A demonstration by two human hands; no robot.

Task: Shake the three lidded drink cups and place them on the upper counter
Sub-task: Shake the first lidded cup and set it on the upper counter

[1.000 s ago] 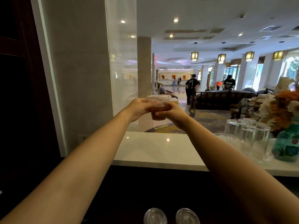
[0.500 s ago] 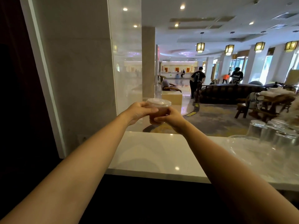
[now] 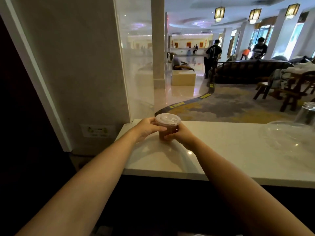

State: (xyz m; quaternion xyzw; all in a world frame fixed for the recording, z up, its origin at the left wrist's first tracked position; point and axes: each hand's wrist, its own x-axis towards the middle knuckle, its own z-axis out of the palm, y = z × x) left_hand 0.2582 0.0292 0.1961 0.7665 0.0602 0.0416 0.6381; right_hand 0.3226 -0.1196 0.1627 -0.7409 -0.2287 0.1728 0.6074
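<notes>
whereas a second ago the lidded cup (image 3: 167,129) hangs mid-air, it now stands on the counter (image 3: 221,150); left grip (image 3: 148,127) and right grip (image 3: 183,136) stay curled round it. release pending.

Cup (image 3: 167,129) on counter (image 3: 221,150), glasses (image 3: 306,114) far right.

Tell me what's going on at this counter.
A person grips a lidded cup of brown drink from both sides, with the left hand and the right hand. Its base looks to rest on the white counter, near the left end. A clear glass stands at the far right.
</notes>
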